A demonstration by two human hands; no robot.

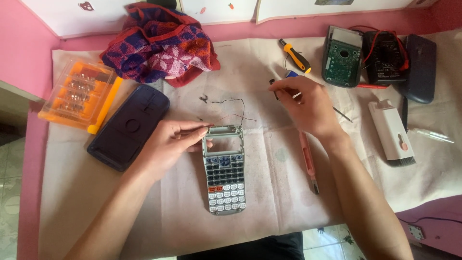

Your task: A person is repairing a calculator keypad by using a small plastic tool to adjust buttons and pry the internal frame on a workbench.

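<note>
Grey and open-faced, the calculator front [224, 168] lies near the middle of the table [269, 212], its screen window empty and its keys facing up, on a pale cloth [159, 207] that covers most of the surface. The left hand [168, 144] rests just beside the calculator's top left corner, fingers pinched together on thin red and black wires [236, 110] that run from the top of the housing. The right hand [308, 103] hovers further back, toward the table's far edge, loosely curled around a slim tool whose metal tip pokes out to the right; I cannot tell what kind. A pink-handled tool [308, 161] lies just under that wrist. The dark back cover [129, 126] sits to the left, an orange bit case [79, 94] beyond it, a patterned towel [161, 43] at the far edge, and a green circuit board [342, 58] toward the far right corner.
</note>
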